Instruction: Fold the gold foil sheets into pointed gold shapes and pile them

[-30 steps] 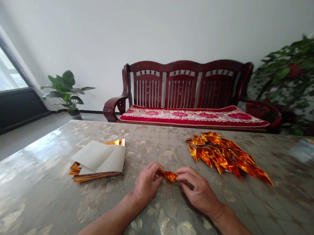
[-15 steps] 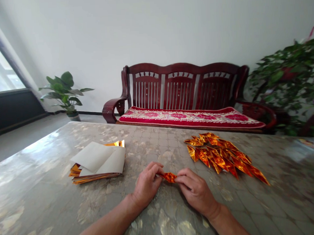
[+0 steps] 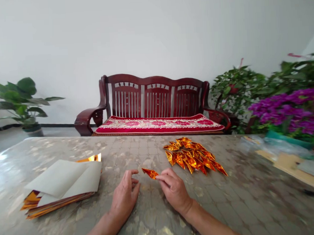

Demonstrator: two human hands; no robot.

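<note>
Between the thumb and fingers of my right hand (image 3: pixel 174 191) is one end of a folded gold foil paper ingot (image 3: pixel 150 173), its free tip pointing left. My left hand (image 3: pixel 126 192) is a short way to the left of that tip, fingers bent and apart, with nothing in it. Beyond my right hand lies a group of similar foil paper ingots (image 3: pixel 192 157), pointed at both ends and set in overlapping rows. On the left rests a stack of foil paper sheets (image 3: pixel 67 178), pale backing upward and gold showing at the edges.
A patterned table cover (image 3: pixel 142 221) spreads under everything. Plastic bags (image 3: pixel 278 145) and a light brown board (image 3: pixel 290 162) lie at the right, by purple flowers (image 3: pixel 295 111). Behind the table stands a wooden bench (image 3: pixel 157 99); a potted plant (image 3: pixel 25 100) is at the far left.
My left hand has let go of the ingot and moved away to the left. My right hand still holds it by one end. The view has turned to the right.
</note>
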